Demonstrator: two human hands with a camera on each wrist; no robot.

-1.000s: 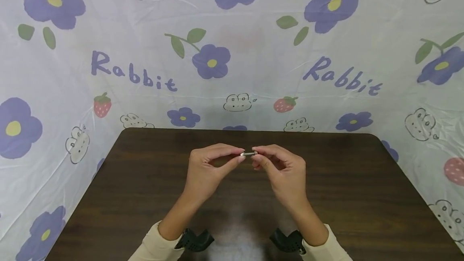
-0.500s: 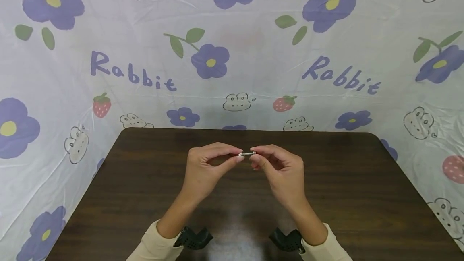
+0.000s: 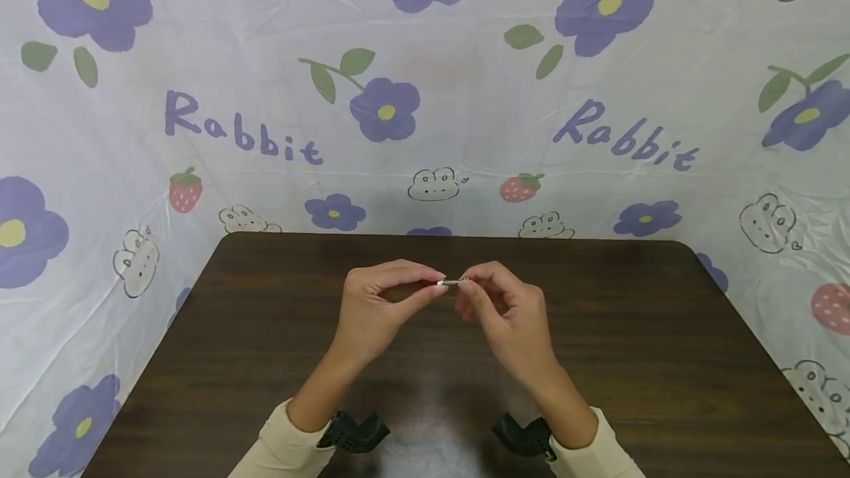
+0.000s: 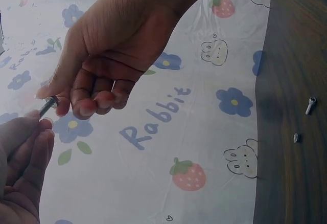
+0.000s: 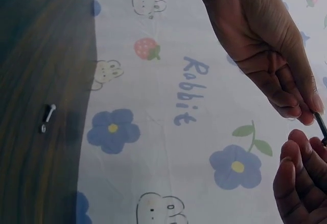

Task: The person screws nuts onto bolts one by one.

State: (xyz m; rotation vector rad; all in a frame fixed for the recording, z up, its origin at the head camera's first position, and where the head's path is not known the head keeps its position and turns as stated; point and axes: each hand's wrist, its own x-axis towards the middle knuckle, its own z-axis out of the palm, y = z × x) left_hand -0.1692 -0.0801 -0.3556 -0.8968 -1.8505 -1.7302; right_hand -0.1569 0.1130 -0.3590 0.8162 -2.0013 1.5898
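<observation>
Between my two hands a small silver bolt (image 3: 451, 282) lies nearly level above the table. My left hand (image 3: 375, 308) pinches its left end between thumb and forefinger. At the other end, the thumb and forefinger of my right hand (image 3: 521, 319) pinch a small round nut (image 4: 52, 101), which the left wrist view shows as a dark ring around the shaft. The bolt's left end is mostly hidden by my left fingertips. In the right wrist view the dark shaft (image 5: 320, 124) shows at the frame's right edge, spanning both hands' fingertips.
A second bolt (image 4: 310, 105) and a loose nut (image 4: 297, 137) lie on the dark wooden table (image 3: 631, 345); the head view does not show them. Behind the table hangs a white cloth (image 3: 465, 124) with flowers and rabbits. Black wrist mounts (image 3: 358, 434) jut inward from the cuffs.
The fingers of my right hand have shifted and curled further round the nut, with that hand turned slightly. My left hand has kept its grip on the bolt, nearly still.
</observation>
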